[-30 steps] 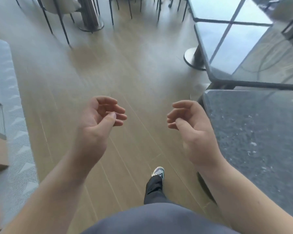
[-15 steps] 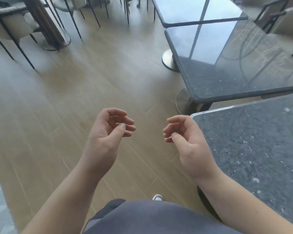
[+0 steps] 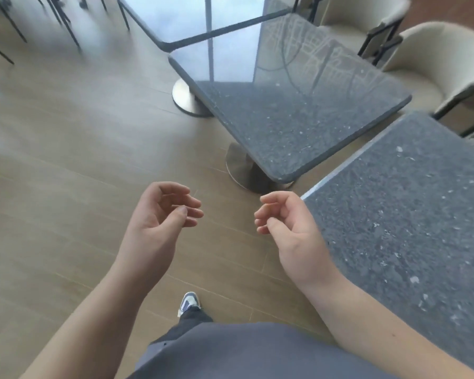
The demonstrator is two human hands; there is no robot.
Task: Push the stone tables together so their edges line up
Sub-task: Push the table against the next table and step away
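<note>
A dark speckled stone table (image 3: 411,220) fills the right side of the view, its near corner just beside my right hand (image 3: 288,231). A second stone table (image 3: 298,113) stands beyond it on a round metal base (image 3: 238,168), set at an angle, with a floor gap between the two tops. A third table (image 3: 181,17) lies farther back, touching the second. My left hand (image 3: 159,217) hovers over the wooden floor, left of the tables. Both hands hold nothing, fingers loosely curled, palms facing each other.
Cream chairs with black frames (image 3: 435,64) stand at the right behind the tables. Dark chair legs (image 3: 52,12) show at the top left. Another round metal base (image 3: 186,97) sits under the far table. My shoe (image 3: 189,302) is on the wooden floor below.
The view has swung right and moved closer, so the tables now fill more of the frame. Both hands stay raised and loosely curled, holding nothing.
</note>
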